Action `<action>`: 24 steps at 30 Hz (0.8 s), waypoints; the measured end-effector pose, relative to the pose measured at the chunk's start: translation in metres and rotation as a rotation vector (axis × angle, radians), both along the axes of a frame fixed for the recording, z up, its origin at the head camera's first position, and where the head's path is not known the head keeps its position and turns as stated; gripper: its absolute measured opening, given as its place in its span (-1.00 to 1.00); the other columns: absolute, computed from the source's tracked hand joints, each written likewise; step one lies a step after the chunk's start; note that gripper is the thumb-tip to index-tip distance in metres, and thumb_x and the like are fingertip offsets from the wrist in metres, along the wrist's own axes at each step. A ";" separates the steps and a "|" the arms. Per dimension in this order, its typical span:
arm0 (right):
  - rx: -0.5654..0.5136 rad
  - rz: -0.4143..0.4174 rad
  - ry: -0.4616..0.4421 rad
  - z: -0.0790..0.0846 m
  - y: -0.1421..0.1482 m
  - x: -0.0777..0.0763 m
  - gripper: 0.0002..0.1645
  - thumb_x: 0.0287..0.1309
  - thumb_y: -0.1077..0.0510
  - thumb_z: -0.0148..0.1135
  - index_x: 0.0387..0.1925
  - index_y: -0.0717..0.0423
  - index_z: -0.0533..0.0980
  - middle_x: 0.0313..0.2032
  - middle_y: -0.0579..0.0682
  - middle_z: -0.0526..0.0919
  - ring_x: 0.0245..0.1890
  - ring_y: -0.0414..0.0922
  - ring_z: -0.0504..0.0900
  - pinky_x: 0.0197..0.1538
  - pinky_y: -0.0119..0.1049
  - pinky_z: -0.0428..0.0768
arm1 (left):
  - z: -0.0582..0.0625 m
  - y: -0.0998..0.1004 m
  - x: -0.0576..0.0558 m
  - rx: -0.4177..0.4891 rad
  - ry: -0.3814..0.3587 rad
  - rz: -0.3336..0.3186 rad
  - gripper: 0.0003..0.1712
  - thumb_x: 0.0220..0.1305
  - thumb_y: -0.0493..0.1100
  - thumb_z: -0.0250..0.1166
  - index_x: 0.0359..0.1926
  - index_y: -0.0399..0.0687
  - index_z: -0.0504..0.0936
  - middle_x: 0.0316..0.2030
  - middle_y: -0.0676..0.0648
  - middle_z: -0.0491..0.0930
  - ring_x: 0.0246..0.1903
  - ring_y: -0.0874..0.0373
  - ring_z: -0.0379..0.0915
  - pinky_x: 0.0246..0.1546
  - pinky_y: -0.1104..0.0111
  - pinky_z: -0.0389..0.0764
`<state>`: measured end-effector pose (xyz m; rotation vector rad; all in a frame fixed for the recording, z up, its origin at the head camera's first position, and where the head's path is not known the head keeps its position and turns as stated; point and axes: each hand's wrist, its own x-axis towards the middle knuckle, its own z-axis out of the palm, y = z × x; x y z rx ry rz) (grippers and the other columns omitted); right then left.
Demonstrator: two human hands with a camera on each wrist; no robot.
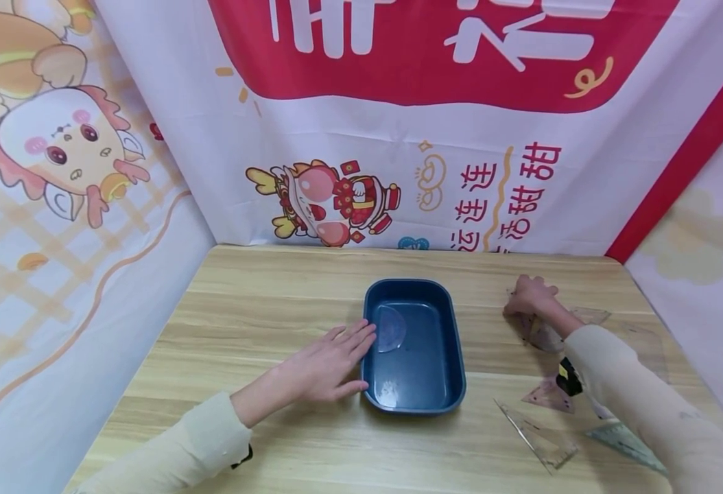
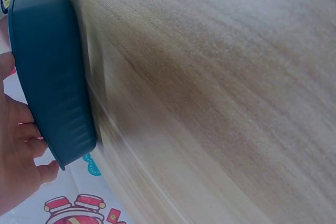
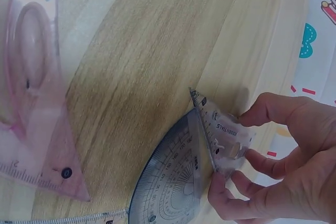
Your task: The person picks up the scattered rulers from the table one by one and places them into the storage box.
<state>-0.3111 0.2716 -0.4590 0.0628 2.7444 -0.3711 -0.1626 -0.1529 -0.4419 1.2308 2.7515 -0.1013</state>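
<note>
A dark blue rectangular basin (image 1: 420, 384) stands on the table, with a clear protractor (image 1: 391, 329) lying in it near the left wall. My left hand (image 1: 324, 367) rests against the basin's left rim with fingers spread and mostly straight. In the left wrist view, its fingertips touch the rim from outside. At the right, my right hand (image 1: 531, 296) pinches a small clear set square (image 3: 229, 140) between thumb and fingers, its edge tilted up. Under that set square's edge lies a blue-edged protractor (image 3: 170, 182).
A pinkish set square (image 3: 47, 156) lies beside the protractor. Nearer the front right are a clear set square (image 1: 540, 439), a small pink triangle (image 1: 551, 396) and a greenish ruler-like piece (image 1: 627, 442), partly under my right sleeve. A printed cloth (image 1: 337, 137) hangs behind the table.
</note>
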 end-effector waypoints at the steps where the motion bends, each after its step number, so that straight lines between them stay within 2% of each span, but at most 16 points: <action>1: -0.002 -0.006 -0.002 -0.001 0.000 -0.001 -0.33 0.00 0.02 0.40 -0.08 0.47 0.35 -0.15 0.41 0.44 -0.08 0.26 0.35 0.19 0.40 0.17 | 0.000 0.000 0.000 0.001 -0.004 0.002 -0.05 0.45 0.40 -0.11 0.56 -0.17 0.04 0.58 -0.14 -0.03 0.59 -0.04 -0.24 0.50 -0.05 0.15; 7: 0.001 -0.021 0.012 -0.010 0.001 -0.002 -0.15 -0.04 -0.01 0.39 0.06 0.53 0.26 -0.07 0.51 0.36 -0.06 0.29 0.34 0.18 0.42 0.17 | 0.000 0.000 -0.001 -0.005 -0.001 0.001 -0.05 0.45 0.40 -0.14 0.56 -0.16 0.03 0.59 -0.15 -0.04 0.60 -0.03 -0.26 0.51 -0.04 0.14; 15: 0.025 0.000 0.042 -0.014 -0.001 -0.002 -0.10 -0.07 -0.09 0.35 0.03 0.57 0.24 -0.10 0.52 0.34 -0.07 0.30 0.32 0.17 0.38 0.17 | 0.001 0.000 0.000 -0.017 -0.002 0.006 -0.04 0.45 0.42 -0.15 0.56 -0.16 0.03 0.59 -0.14 -0.05 0.60 -0.03 -0.24 0.50 -0.06 0.16; 20: 0.027 0.008 0.080 -0.014 0.000 -0.003 -0.36 -0.09 0.05 0.32 -0.14 0.51 0.37 -0.17 0.45 0.42 -0.04 0.33 0.30 0.22 0.42 0.10 | 0.001 0.000 0.001 -0.016 -0.001 0.008 -0.04 0.44 0.42 -0.14 0.56 -0.15 0.03 0.59 -0.13 -0.06 0.59 -0.03 -0.24 0.50 -0.05 0.16; 24: -0.002 0.018 0.101 -0.012 0.001 -0.003 -0.63 -0.10 0.17 0.28 -0.33 0.41 0.44 -0.32 0.32 0.47 -0.11 0.27 0.35 0.17 0.35 0.24 | 0.001 -0.001 0.001 -0.010 0.012 0.002 -0.05 0.45 0.40 -0.13 0.56 -0.17 0.05 0.59 -0.14 -0.04 0.59 -0.04 -0.22 0.48 -0.05 0.19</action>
